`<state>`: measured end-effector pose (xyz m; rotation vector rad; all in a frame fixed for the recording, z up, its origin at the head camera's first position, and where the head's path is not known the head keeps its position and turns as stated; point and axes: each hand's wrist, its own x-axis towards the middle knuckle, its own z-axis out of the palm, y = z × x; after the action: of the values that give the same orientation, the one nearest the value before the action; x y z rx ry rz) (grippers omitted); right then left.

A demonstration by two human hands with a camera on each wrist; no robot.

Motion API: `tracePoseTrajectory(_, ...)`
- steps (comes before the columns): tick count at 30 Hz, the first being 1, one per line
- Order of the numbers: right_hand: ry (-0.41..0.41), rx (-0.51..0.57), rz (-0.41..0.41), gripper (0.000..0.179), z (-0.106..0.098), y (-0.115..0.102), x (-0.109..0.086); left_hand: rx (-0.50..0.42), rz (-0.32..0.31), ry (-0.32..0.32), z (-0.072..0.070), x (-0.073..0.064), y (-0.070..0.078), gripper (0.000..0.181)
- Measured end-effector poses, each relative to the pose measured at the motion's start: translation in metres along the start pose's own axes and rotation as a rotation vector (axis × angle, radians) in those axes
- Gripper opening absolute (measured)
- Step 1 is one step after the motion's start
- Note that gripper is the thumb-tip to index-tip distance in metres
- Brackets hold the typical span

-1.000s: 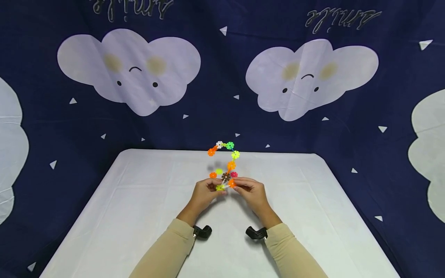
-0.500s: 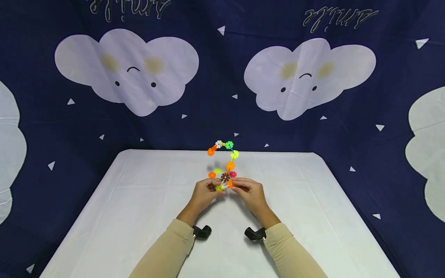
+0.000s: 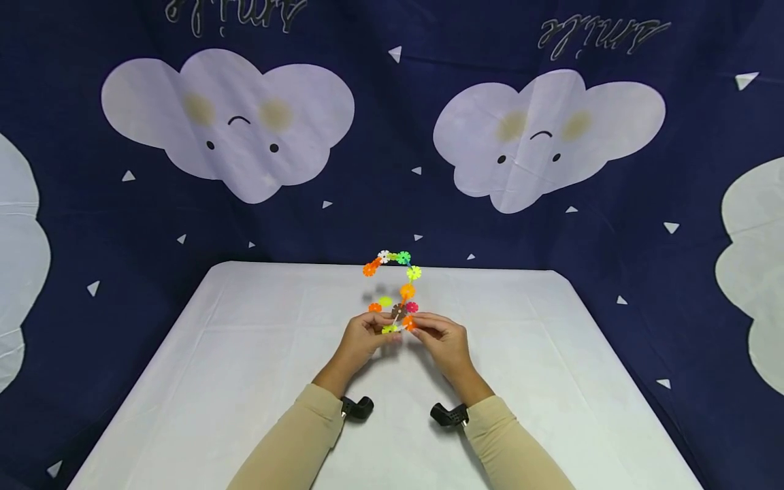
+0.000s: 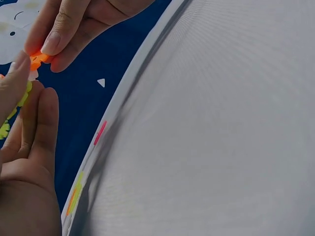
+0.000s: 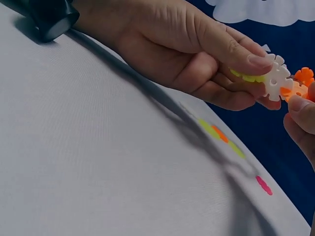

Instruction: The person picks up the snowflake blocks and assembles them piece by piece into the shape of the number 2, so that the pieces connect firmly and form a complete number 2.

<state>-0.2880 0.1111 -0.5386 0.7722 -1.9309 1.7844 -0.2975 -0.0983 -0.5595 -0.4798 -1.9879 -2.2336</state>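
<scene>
While my left hand (image 3: 361, 337) pinches a yellow-green snowflake disc (image 3: 390, 329) and my right hand (image 3: 442, 337) an orange snowflake disc (image 3: 409, 323), the curved disc chain (image 3: 407, 291) is held above the table (image 3: 520, 381), towards its far edge. Pushing off-line could bend the white snowflake disc (image 5: 276, 78) between my 2 pinches; the unsupported top might lever joints loose.

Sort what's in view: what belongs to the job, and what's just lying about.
In the job:
left hand, pinching a yellow piece
right hand, pinching an orange piece
chain of linked pieces

Lying about, perhaps spares:
pink piece on the table
loose orange piece
loose yellow piece
</scene>
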Motion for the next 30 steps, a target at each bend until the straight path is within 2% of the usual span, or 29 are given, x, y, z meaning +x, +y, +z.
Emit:
tracePoseTrajectory(3,0.010,0.005,0.006,0.024,-0.001,0.014,-0.002,0.005,-0.035,0.023,0.001,0.000,0.002,0.029)
tracePoseTrajectory(5,0.018,-0.009,-0.020,0.026,0.000,0.019,-0.002,-0.013,-0.060,0.037,0.003,0.000,0.003,0.029)
tracePoseTrajectory(7,0.024,-0.041,-0.072,0.027,0.002,0.017,-0.002,-0.039,-0.089,0.054,0.004,0.000,0.003,0.028)
tracePoseTrajectory(11,0.021,-0.103,-0.222,0.029,0.007,0.004,0.001,-0.163,-0.133,0.082,0.007,0.001,0.001,0.022)
tracePoseTrajectory(14,0.026,-0.155,-0.325,0.031,0.009,-0.004,0.003,-0.258,-0.150,0.089,0.008,0.002,-0.001,0.024)
tracePoseTrajectory(17,0.041,-0.209,-0.383,0.033,0.010,-0.003,0.004,-0.285,-0.160,0.084,0.008,0.002,-0.002,0.029)
tracePoseTrajectory(25,0.043,-0.251,-0.386,0.032,0.007,0.021,0.002,-0.313,-0.213,0.060,0.008,0.003,0.001,0.034)
tracePoseTrajectory(30,0.033,-0.260,-0.391,0.031,0.005,0.023,0.001,-0.324,-0.272,0.069,0.008,0.005,0.003,0.039)
